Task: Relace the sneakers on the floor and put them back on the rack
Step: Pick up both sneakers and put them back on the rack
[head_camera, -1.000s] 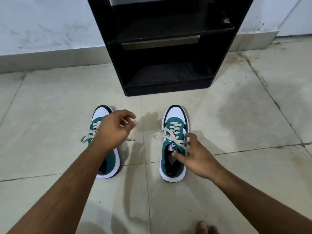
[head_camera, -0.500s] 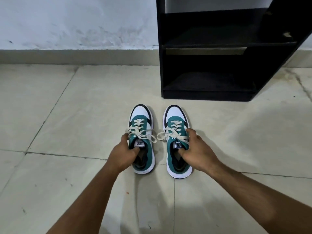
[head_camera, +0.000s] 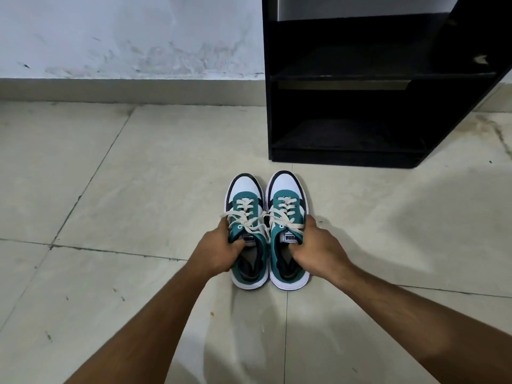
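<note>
Two teal, white and black sneakers stand side by side on the tiled floor, toes pointing away from me, cream laces threaded and loose at the ends. My left hand (head_camera: 219,250) grips the left sneaker (head_camera: 246,217) at its outer collar, fingers hooked inside the opening. The right sneaker (head_camera: 285,214) is held the same way by my right hand (head_camera: 315,249), thumb inside behind the tongue. The black shoe rack (head_camera: 357,79) stands against the wall beyond and to the right, both visible shelves bare.
A grey-white wall (head_camera: 124,37) with a skirting strip runs along the back. Beige floor tiles (head_camera: 110,189) with dark grout lines spread all around the shoes.
My left hand closed on the left sneaker and brought it beside the right one; the pair now touch. My view has shifted left, so the rack sits further right.
</note>
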